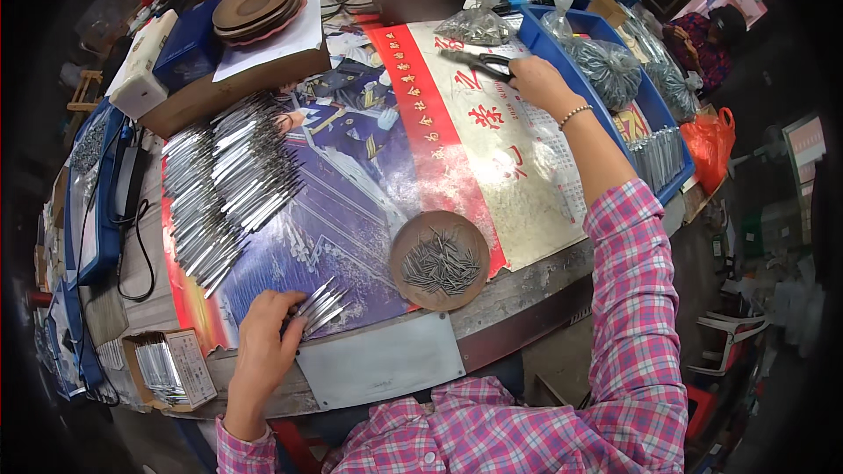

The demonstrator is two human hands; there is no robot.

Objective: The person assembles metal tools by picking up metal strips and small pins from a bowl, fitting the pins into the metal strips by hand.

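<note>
My left hand (268,329) is closed near the front edge of the table, its thumb and fingers around a small bunch of slim silver metal rods (323,305) that fan out to the right. My right hand (540,85) reaches far to the right and grips the black handles of a pair of scissors (493,65), whose blades point left over the poster. Between my arms stands a round brown bowl (397,250) with many small dark metal pins (442,262). Large rows of similar silver rods (250,167) lie at the left on the poster.
A printed poster (351,202) covers the table. Blue tray (562,57) at the right holds bagged metal parts (606,70). At the back left, stacked brown plates (255,4) sit on a box. A small carton of rods (167,369) stands front left. Someone (707,39) is at far right.
</note>
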